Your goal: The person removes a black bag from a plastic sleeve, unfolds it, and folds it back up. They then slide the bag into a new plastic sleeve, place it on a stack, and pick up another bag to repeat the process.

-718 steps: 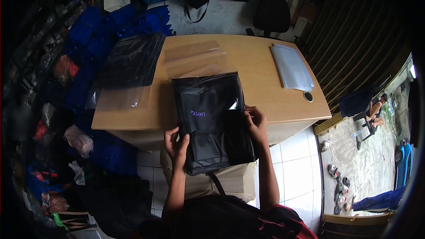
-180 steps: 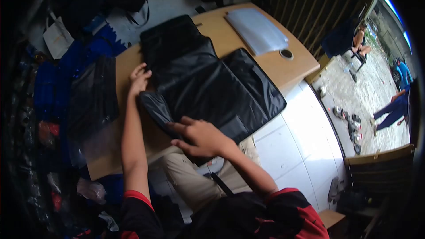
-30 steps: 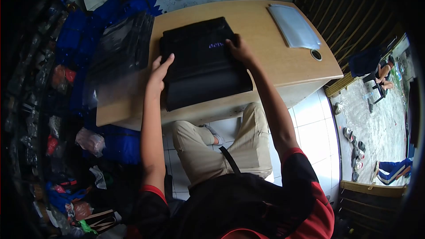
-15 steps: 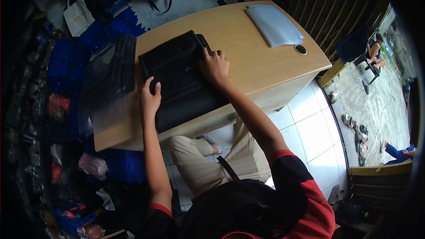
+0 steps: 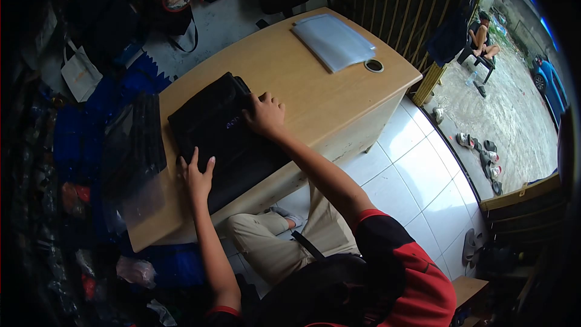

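A black laptop bag (image 5: pixel 209 106) lies on the wooden desk (image 5: pixel 339 106), its near part hanging over the front edge. Small pale lettering shows on its front. Spread fingers of my left hand (image 5: pixel 197 180) rest on the bag's lower left side, thumb and forefinger apart. At the upper right edge of the bag, my right hand (image 5: pixel 266 115) has its fingers curled and its thumb on the black fabric. What lies under those fingers is partly hidden.
Clear plastic sleeves (image 5: pixel 336 42) lie at the desk's far end beside a round cable hole (image 5: pixel 374 66). More dark plastic bags (image 5: pixel 136 139) cover the left end. Blue packs crowd the floor at left. Outside the doorway, a person (image 5: pixel 482 39) sits on a chair.
My view has turned, so the desk appears farther left and lower. The bag's top, ridged before, now looks smoother and flatter. Both hands stay at its two sides.
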The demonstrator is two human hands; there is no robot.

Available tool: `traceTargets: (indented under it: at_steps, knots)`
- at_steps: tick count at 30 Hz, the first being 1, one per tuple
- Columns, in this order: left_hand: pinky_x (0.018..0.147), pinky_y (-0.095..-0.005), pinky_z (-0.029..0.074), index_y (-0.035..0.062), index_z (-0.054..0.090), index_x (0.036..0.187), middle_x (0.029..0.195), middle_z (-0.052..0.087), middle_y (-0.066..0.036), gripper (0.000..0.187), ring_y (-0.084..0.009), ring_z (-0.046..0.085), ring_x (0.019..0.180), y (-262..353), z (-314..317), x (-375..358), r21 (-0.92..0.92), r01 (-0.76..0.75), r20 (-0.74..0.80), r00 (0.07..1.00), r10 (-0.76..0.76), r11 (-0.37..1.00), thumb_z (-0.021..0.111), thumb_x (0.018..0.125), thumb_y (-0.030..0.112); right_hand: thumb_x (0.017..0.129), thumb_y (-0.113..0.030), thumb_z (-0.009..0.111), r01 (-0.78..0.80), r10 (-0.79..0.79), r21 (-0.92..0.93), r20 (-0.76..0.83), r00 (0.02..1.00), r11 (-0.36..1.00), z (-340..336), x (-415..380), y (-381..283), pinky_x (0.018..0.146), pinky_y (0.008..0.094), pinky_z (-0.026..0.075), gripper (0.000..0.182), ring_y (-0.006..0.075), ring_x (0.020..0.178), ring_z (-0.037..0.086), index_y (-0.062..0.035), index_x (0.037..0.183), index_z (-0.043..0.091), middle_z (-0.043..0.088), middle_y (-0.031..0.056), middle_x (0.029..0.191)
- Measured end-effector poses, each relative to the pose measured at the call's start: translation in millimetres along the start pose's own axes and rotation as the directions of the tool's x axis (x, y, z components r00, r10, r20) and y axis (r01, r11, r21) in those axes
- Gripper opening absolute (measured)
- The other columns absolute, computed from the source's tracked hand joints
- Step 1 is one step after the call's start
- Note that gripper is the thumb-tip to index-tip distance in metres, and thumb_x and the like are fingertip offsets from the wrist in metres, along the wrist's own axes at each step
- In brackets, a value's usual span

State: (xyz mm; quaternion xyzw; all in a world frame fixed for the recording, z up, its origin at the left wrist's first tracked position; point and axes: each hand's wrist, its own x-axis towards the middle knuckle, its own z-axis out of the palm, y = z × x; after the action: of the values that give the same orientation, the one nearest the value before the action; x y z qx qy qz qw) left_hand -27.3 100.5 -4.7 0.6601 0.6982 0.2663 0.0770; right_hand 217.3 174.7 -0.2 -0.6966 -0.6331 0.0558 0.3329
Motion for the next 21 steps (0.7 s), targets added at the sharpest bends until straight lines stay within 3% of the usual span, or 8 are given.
traceTargets:
  at_steps: [2,4,6,8,9,13,15,21]
  knots:
    - [0.116,-0.0602,0.015,0.0208,0.052,0.142,0.151,0.029,-0.034,0.069,-0.0446,0.03,0.141,1,-1,-1,-0.011,-0.013,-0.011,1.0,0.013,1.0,0.069,0.083,0.052,0.087,-0.041,0.065,-0.014,0.013,0.059,0.03,0.999,0.998,-5,6,13,0.088,0.0496,0.045,0.053,0.0387,0.109,0.057,-0.0145,0.131,0.053,0.058,0.0184,0.117]
    - [0.116,-0.0499,0.025,0.0187,0.052,0.142,0.148,0.034,-0.035,0.069,-0.0441,0.03,0.142,2,-2,1,0.016,0.008,-0.004,1.0,-0.008,1.0,0.072,0.083,0.048,0.083,-0.037,0.069,0.061,-0.116,0.518,0.075,0.99,0.853,-3,18,45,0.088,0.0457,0.049,0.055,0.0373,0.101,0.062,-0.0123,0.13,0.055,0.061,0.0225,0.11]
    - [0.116,-0.0512,0.023,0.0187,0.053,0.141,0.148,0.035,-0.034,0.069,-0.0431,0.03,0.142,1,-3,3,0.033,0.01,-0.014,1.0,-0.01,0.999,0.072,0.083,0.049,0.082,-0.031,0.069,0.02,-0.04,0.558,0.024,0.999,0.83,-29,22,74,0.082,0.0413,0.054,0.041,0.0346,0.088,0.067,-0.0103,0.118,0.064,0.066,0.0227,0.103]
    - [0.117,-0.0556,0.017,0.0189,0.053,0.141,0.148,0.034,-0.034,0.07,-0.0424,0.029,0.143,0,1,7,0.021,0.02,-0.002,1.0,-0.02,1.0,0.071,0.083,0.051,0.081,-0.024,0.069,0.066,-0.023,0.497,-0.091,0.996,0.865,-58,28,119,0.074,0.0389,0.055,0.025,0.0312,0.078,0.069,-0.0081,0.1,0.071,0.069,0.0195,0.097]
    - [0.117,-0.0556,0.017,0.0189,0.053,0.141,0.148,0.034,-0.034,0.07,-0.0424,0.029,0.143,-1,3,10,0.013,0.016,0.001,1.0,-0.016,1.0,0.071,0.083,0.051,0.079,-0.018,0.068,0.127,-0.021,0.439,-0.239,0.971,0.889,-71,32,142,0.07,0.0371,0.056,0.017,0.0292,0.074,0.069,-0.007,0.091,0.073,0.07,0.016,0.092]
    - [0.117,-0.0567,0.014,0.0192,0.053,0.142,0.149,0.031,-0.036,0.07,-0.0447,0.028,0.142,5,15,20,-0.003,0.03,-0.022,0.999,-0.03,1.0,0.07,0.082,0.052,0.077,-0.011,0.065,-0.003,0.1,0.222,-0.426,0.899,0.975,-137,46,221,0.073,0.0392,0.054,0.016,0.029,0.079,0.067,-0.0084,0.092,0.07,0.068,0.0134,0.091]
    - [0.118,-0.057,0.013,0.019,0.053,0.141,0.149,0.03,-0.037,0.07,-0.0454,0.029,0.142,10,22,29,0.016,0.032,-0.034,0.999,-0.032,0.999,0.07,0.082,0.052,0.077,-0.008,0.063,-0.102,0.14,0.11,-0.443,0.886,0.989,-160,60,252,0.077,0.0426,0.053,0.021,0.0339,0.09,0.066,-0.0106,0.096,0.069,0.067,0.0143,0.097]
    - [0.117,-0.0571,0.013,0.0199,0.054,0.14,0.148,0.032,-0.036,0.069,-0.0445,0.031,0.141,23,36,53,0.011,0.028,-0.049,0.998,-0.027,1.0,0.068,0.083,0.056,0.079,-0.008,0.064,-0.227,0.165,-0.065,-0.501,0.849,0.972,-195,95,290,0.081,0.0438,0.054,0.028,0.0341,0.1,0.065,-0.0155,0.105,0.068,0.066,0.0114,0.109]
